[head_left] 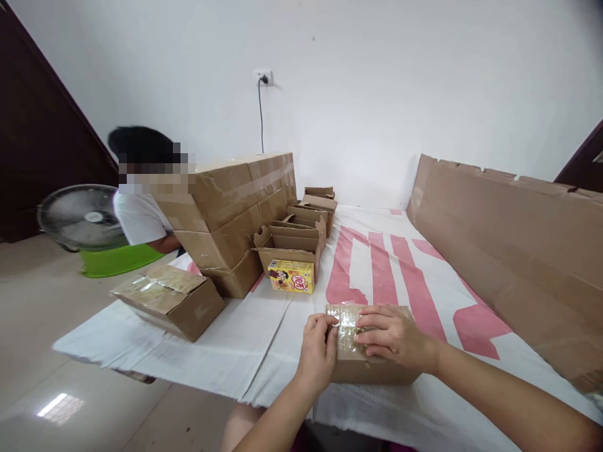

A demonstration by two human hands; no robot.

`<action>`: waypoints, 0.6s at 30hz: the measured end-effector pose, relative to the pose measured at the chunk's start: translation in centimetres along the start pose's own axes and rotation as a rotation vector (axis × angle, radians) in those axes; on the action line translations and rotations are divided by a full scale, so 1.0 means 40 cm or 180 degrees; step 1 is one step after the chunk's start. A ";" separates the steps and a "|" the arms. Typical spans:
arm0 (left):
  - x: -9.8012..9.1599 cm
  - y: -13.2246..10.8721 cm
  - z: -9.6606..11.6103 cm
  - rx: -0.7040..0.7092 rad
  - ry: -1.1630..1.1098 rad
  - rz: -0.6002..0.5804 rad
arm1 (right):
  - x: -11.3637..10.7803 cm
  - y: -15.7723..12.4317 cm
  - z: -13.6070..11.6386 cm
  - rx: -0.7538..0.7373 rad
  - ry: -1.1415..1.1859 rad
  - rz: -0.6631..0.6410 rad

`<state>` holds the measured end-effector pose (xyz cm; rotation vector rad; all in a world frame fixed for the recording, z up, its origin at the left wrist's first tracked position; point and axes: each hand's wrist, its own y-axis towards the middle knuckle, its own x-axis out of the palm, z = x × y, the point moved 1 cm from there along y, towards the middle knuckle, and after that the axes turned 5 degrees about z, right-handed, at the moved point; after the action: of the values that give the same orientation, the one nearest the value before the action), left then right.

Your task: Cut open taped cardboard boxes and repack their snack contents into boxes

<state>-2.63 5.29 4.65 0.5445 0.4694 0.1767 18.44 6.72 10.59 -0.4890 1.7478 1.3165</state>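
Note:
A small brown cardboard box [377, 371] lies in front of me near the table's front edge, with a strip of shiny clear packing tape [347, 336] across its top. My left hand [318, 351] is at the box's left end, fingers curled and thumb close to the index finger, closed at the edge of the tape. What lies between those fingertips is partly hidden. Resting flat over the top of the box, my right hand [393, 336] has its fingers apart and touches the tape.
Beyond stand a yellow printed carton [292, 277], several open cardboard boxes [288, 242] and a stack of taped boxes [230, 232]. Another taped box [198, 311] sits at the left corner. A tall cardboard panel [509, 251] borders the right side. A person [141, 213] is behind the stack, near a fan [80, 216].

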 end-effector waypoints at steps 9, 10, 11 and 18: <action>0.001 0.005 -0.002 0.0107 0.0010 -0.0229 | 0.063 0.054 0.005 -0.0032 -0.0470 -0.0707; 0.002 0.005 -0.004 0.0114 0.0017 -0.0213 | 0.064 0.056 0.004 0.0149 -0.0491 -0.0750; 0.003 0.005 -0.006 0.0109 0.0030 -0.0182 | 0.065 0.057 0.004 0.0340 -0.0468 -0.0765; 0.001 0.007 -0.002 0.0101 0.0199 -0.0126 | 0.084 0.056 0.010 0.1665 0.0272 -0.0008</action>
<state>-2.63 5.59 4.72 0.5615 0.5442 0.1488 15.13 8.51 9.11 -0.2490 2.0659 0.7945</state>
